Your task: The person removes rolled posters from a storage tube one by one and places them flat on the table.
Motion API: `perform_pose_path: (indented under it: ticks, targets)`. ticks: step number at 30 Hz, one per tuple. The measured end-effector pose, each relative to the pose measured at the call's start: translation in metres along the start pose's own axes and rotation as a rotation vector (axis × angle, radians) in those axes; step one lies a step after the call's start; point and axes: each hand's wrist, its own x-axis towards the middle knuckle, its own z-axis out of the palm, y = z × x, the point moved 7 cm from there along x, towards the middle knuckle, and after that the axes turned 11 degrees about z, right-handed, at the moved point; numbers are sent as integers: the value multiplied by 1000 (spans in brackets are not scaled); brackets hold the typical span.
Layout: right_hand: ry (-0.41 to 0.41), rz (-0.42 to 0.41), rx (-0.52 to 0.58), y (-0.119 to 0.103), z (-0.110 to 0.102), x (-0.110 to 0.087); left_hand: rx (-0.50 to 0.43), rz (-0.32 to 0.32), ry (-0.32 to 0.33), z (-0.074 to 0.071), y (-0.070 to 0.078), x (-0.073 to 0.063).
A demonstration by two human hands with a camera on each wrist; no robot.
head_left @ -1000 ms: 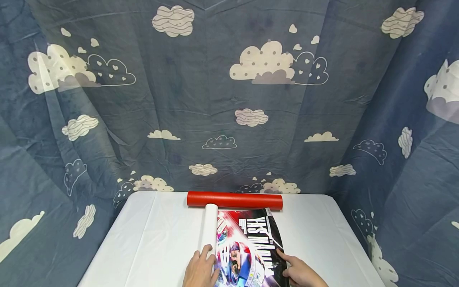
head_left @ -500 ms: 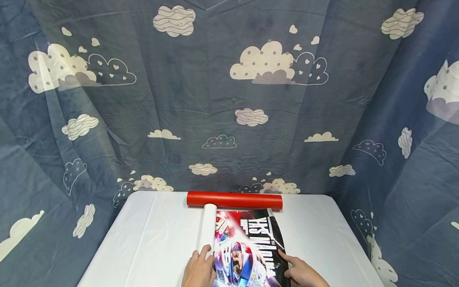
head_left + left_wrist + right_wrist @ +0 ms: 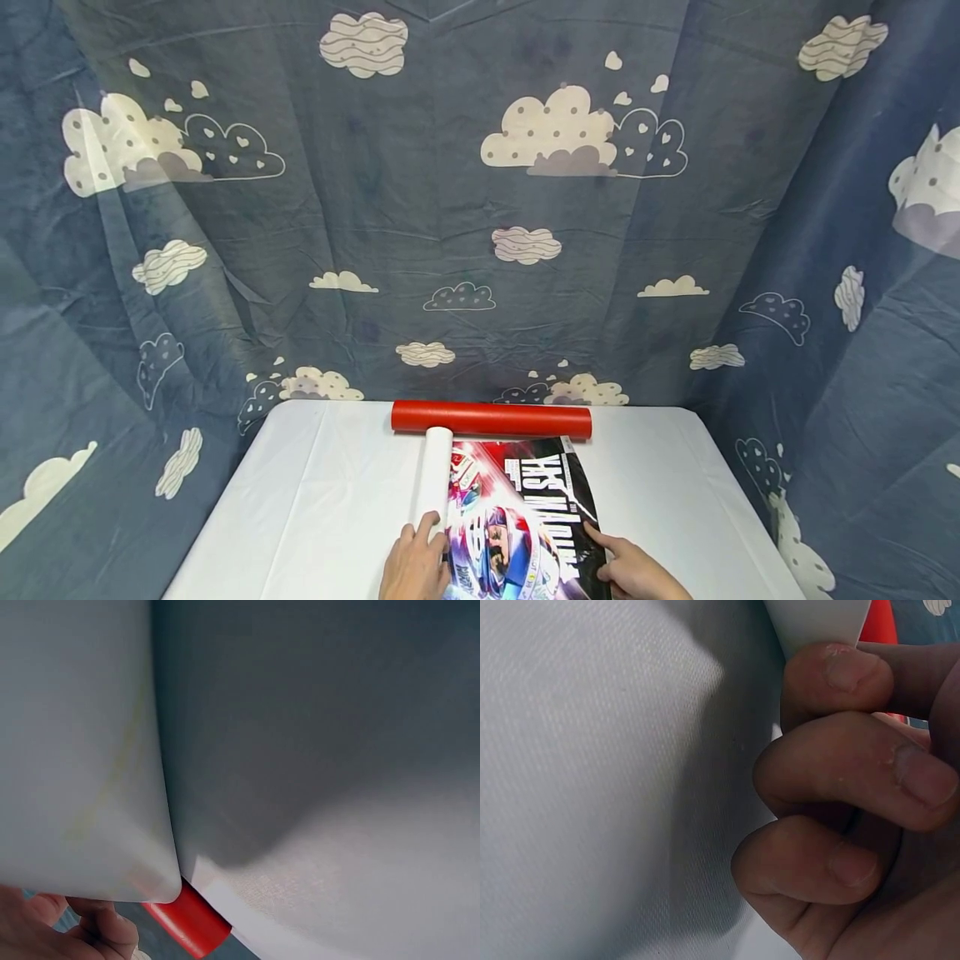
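Note:
A glossy poster (image 3: 510,517) with a helmeted figure and large white lettering lies partly unrolled at the table's front. Its left side is still a white roll (image 3: 432,471), gripped by my left hand (image 3: 415,560). My right hand (image 3: 637,568) pinches the poster's right edge, thumb on the printed face and fingers beneath. In the right wrist view the curled fingers (image 3: 855,765) show below the white underside (image 3: 821,622). The left wrist view has the pale roll (image 3: 75,765) large and close, with part of the left hand (image 3: 75,930) at bottom left. The poster's near end is out of frame.
A red tube (image 3: 491,418) lies crosswise at the table's back, just beyond the poster's far edge. The table (image 3: 322,500) has a white cover. A blue-grey curtain (image 3: 435,208) with cloud prints hangs behind and on both sides.
The roll and my left hand have shifted slightly left, and my right hand slightly right with the poster's edge. A little more of the printed face shows. The red tube stays put.

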Motion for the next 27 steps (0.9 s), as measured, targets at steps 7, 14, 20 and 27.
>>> perform_pose_path:
  ticks: [7, 14, 20, 27]
  targets:
    - [15, 16, -4, 2, -3, 1, 1, -10, 0, 1, -2, -1]
    - [28, 20, -1, 3, -6, -1, -7, -22, -48, 2, -3, -1]
    - [30, 24, 16, 5, -7, -2, -15, -42, -43, 1, -4, -1]
    - [17, 33, 37, 7, -10, -1, 9, -36, -6, -2, -6, -1]
